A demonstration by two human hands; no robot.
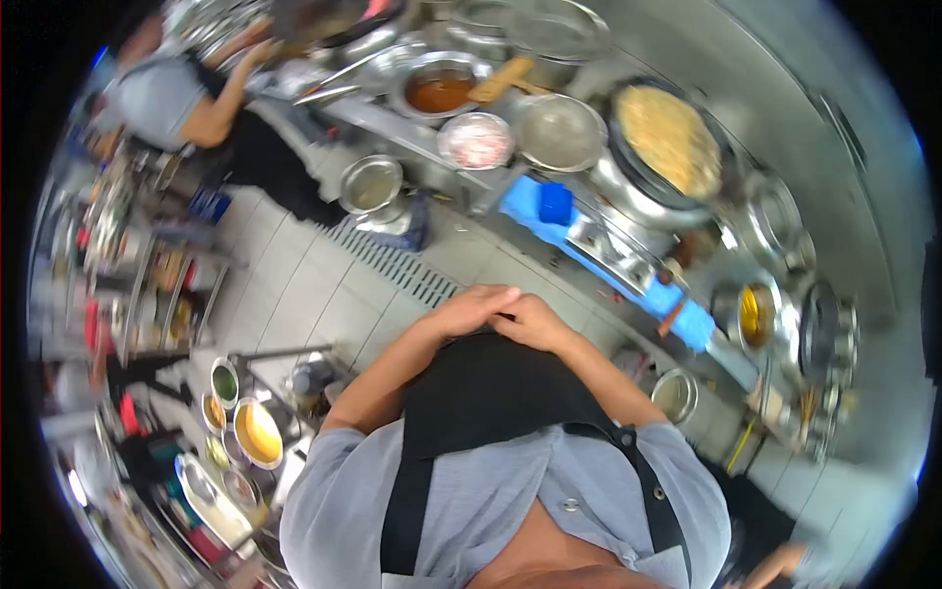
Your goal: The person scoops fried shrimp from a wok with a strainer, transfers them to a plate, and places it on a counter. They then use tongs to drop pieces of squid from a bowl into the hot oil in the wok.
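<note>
Meeting in front of the body in the head view, the left hand (473, 308) and the right hand (535, 322) are touching each other, with the fingers lying together; whether they are gripping one another, I cannot tell. The black apron (491, 393) is covering the person's front, and its far edge is reaching just to both hands. Beyond them, a blue cloth (522, 201) is lying along the edge of the metal counter. Farther over, a flat yellowish food (667, 137) is filling a round dark pan, and a reddish-brown liquid (440, 90) is standing in a metal bowl. On the left, well apart from the hands, another person (162, 103) is standing near the counter, and a yellow liquid (258, 432) is showing in a pot.
</note>
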